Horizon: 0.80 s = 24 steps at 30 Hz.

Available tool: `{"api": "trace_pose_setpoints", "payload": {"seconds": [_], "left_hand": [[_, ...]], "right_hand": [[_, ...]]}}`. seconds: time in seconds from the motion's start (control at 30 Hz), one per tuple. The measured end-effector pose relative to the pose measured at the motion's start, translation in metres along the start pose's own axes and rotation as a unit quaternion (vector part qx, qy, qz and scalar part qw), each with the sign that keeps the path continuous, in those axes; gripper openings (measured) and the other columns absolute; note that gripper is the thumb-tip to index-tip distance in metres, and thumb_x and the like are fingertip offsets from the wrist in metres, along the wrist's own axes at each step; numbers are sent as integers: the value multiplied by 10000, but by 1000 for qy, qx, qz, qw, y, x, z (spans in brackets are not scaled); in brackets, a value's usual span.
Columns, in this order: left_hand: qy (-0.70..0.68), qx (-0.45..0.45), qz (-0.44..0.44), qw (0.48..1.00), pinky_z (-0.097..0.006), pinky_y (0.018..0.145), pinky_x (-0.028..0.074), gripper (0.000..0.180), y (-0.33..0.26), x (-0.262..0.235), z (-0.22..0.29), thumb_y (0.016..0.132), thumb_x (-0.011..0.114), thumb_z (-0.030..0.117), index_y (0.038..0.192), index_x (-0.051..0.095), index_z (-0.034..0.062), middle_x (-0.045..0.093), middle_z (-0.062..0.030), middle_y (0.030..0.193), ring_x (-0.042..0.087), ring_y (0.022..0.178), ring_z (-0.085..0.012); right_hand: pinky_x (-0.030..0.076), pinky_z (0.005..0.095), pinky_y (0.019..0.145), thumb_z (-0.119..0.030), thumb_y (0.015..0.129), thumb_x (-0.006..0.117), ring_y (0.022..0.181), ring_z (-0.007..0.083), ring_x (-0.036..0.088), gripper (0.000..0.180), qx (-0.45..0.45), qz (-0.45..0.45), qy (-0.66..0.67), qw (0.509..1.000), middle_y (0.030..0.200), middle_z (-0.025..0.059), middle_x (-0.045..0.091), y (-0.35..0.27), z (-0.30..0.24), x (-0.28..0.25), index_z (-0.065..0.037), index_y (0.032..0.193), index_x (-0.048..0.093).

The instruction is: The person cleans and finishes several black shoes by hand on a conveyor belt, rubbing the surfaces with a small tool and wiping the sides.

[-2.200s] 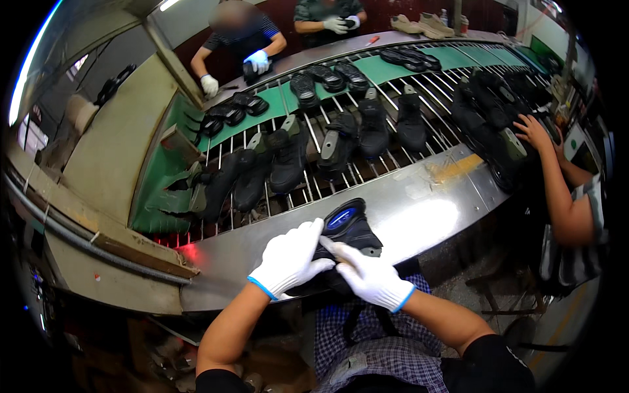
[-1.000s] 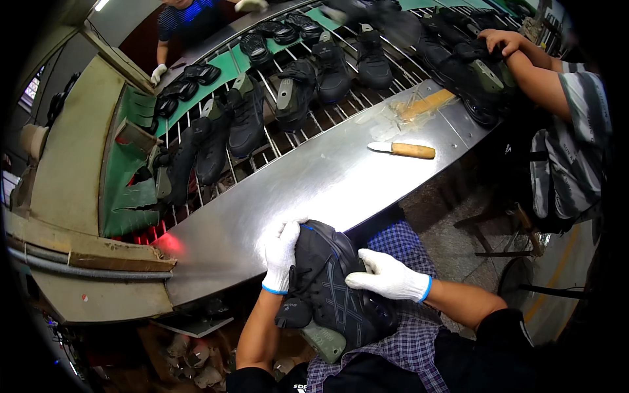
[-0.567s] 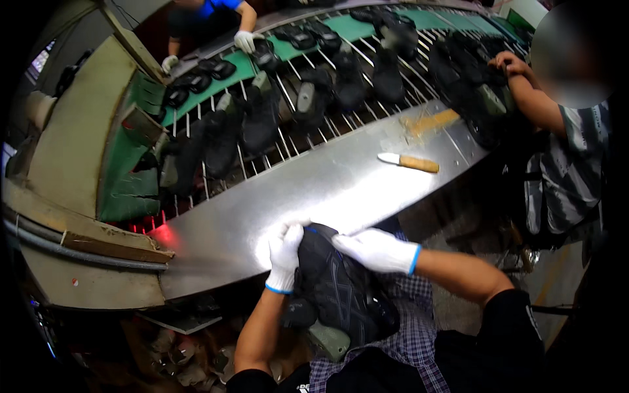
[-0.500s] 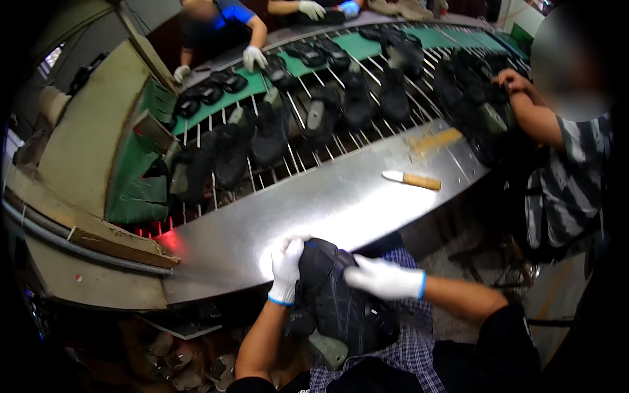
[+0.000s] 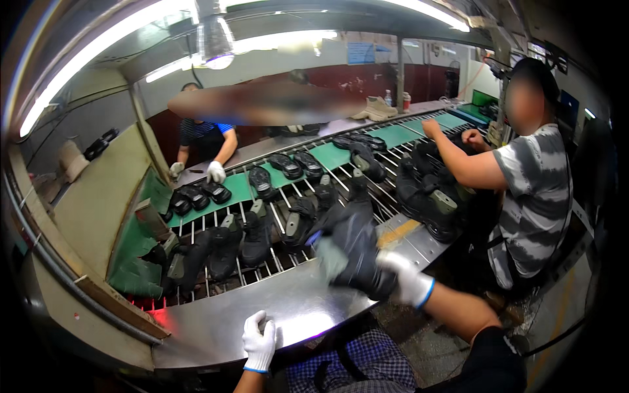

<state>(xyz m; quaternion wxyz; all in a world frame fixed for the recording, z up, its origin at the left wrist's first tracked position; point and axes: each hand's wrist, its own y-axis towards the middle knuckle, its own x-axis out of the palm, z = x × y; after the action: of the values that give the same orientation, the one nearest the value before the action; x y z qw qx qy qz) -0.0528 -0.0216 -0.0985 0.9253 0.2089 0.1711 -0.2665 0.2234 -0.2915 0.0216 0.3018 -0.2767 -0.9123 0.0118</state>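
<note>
In a white glove with a blue cuff, my right hand (image 5: 407, 280) grips a black shoe (image 5: 359, 252) by one end. The shoe is blurred by motion and hangs over the metal ledge, in front of the conveyor. A grey-green block (image 5: 332, 261), probably a shoe last, shows at its left side. My left hand (image 5: 259, 342), gloved the same way, is at the near edge of the ledge. Its fingers are loosely curled, slightly apart, with nothing in them.
Beyond the metal ledge (image 5: 216, 331) runs a rod conveyor (image 5: 278, 262) carrying several black shoes. A green belt strip (image 5: 325, 154) behind it holds more. A co-worker (image 5: 534, 190) reaches over shoes at right; another person (image 5: 206, 141) works across the line. A tan board (image 5: 88, 216) rises at left.
My left hand has let go of the shoe and stays near the ledge's edge. My right hand has carried the shoe forward, away from my body, toward the conveyor. The view has tilted up.
</note>
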Motion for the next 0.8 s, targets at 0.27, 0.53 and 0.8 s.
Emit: {"api": "trace_pose_setpoints", "payload": {"seconds": [0.27, 0.53, 0.8], "left_hand": [[2, 1, 21, 1000, -358, 885, 618, 282, -9, -21, -8, 930, 747, 140, 1177, 731, 5, 789, -149, 1065, 787, 947, -249], [72, 111, 64, 989, -406, 862, 628, 414, 44, -31, -18, 871, 797, 141, 1242, 702, -17, 750, -208, 1136, 769, 959, -309], [265, 359, -124, 886, -493, 1064, 525, 515, 314, 70, 76, 916, 763, 260, 1357, 629, 30, 688, -226, 1299, 650, 1219, -416]], "right_hand": [[534, 604, 987, -473, 991, 657, 1170, 345, 658, 543, -132, 159, 133, 969, 1351, 109, 675, 146, -160, -100, -161, 1428, 579], [523, 514, 1068, -315, 915, 695, 1268, 452, 630, 658, -209, 497, -625, 564, 1393, 314, 627, 223, -169, -178, -20, 1485, 551], [534, 527, 1033, -342, 915, 653, 1185, 452, 661, 594, -247, 207, -796, 513, 1298, 258, 642, 357, -158, -118, -75, 1439, 569]]}}
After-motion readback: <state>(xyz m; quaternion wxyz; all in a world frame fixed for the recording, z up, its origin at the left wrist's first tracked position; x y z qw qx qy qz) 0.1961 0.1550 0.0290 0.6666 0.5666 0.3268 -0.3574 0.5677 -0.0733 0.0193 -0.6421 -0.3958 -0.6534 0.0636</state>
